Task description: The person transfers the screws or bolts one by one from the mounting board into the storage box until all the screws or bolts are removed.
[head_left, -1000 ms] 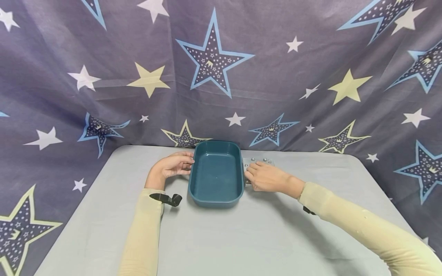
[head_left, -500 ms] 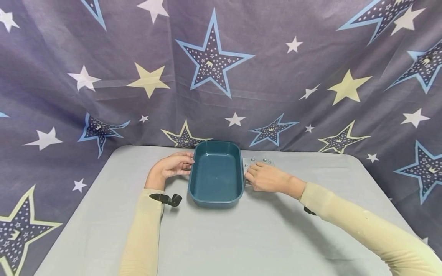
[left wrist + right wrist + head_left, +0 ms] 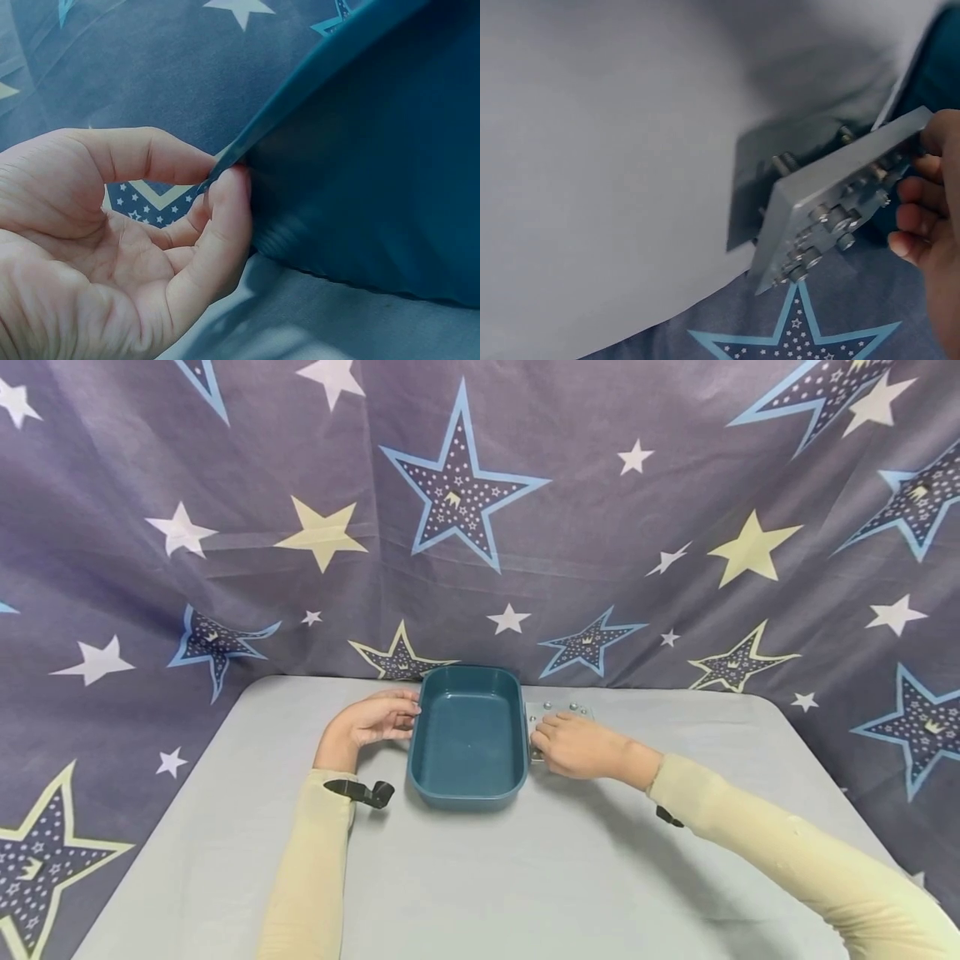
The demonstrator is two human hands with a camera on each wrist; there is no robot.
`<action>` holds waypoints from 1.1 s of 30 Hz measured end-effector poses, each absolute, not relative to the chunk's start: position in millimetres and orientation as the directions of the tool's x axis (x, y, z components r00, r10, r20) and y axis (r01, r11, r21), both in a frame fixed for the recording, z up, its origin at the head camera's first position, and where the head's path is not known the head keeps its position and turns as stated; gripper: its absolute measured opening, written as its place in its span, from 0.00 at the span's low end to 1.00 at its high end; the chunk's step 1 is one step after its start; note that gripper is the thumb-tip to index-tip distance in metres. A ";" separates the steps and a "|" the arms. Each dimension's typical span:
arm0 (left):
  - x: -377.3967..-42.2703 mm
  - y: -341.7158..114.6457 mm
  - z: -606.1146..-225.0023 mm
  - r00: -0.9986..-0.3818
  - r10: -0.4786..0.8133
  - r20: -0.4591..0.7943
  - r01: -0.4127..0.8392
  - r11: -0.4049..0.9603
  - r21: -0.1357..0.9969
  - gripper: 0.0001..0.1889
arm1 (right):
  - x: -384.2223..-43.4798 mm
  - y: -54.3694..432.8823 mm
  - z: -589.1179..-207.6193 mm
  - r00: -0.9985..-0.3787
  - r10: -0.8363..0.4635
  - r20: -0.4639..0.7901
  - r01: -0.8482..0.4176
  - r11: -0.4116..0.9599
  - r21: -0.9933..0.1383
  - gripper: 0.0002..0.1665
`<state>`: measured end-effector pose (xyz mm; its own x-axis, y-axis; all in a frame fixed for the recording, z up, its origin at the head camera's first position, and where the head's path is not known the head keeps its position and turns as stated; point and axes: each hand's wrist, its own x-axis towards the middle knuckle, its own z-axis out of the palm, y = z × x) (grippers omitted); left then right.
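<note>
A deep teal rectangular tray [image 3: 470,747] stands on the table near its back edge. My left hand [image 3: 377,717] is at the tray's left side; in the left wrist view, the fingertips [image 3: 229,187] pinch its rim. Right of the tray is a silver metal plate [image 3: 855,161] with several bolts [image 3: 840,217] through it, sticking out on both faces. My right hand [image 3: 573,743] grips the plate at the end nearest the tray, its fingers curled. The palm hides part of the plate in the head view, and the thumb's hold cannot be made out.
The pale grey table [image 3: 570,877] has rounded back corners. Right behind it hangs a dark cloth [image 3: 600,568] with stars. Black straps with small mounts [image 3: 363,792] sit on both sleeved wrists.
The head view has shifted very slightly. Both hands, the tray and the plate keep their places, with no clear movement.
</note>
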<state>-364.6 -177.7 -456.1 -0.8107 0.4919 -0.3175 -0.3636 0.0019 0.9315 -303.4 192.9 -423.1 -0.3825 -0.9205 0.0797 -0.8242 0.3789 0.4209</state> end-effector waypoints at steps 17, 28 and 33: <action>-367.9 -178.9 -457.4 -0.803 0.504 -0.317 -0.370 -0.005 0.929 0.09 | -305.3 190.5 -427.5 -0.394 -0.914 0.098 -0.792 0.391 0.469 0.12; -363.3 -177.6 -452.7 -0.805 0.498 -0.322 -0.379 -0.015 0.925 0.09 | -305.6 191.5 -430.1 -0.392 -0.912 0.119 -0.800 0.402 0.446 0.12; -362.8 -177.7 -452.5 -0.808 0.494 -0.322 -0.377 -0.014 0.926 0.08 | -305.4 192.0 -431.1 -0.407 -0.905 0.123 -0.807 0.420 0.416 0.11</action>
<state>-362.8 -177.7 -452.5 -0.8078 0.4939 -0.3217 -0.3773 -0.0141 0.9260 -305.4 192.0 -431.1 -0.4071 -0.9051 0.1230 -0.8070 0.4195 0.4156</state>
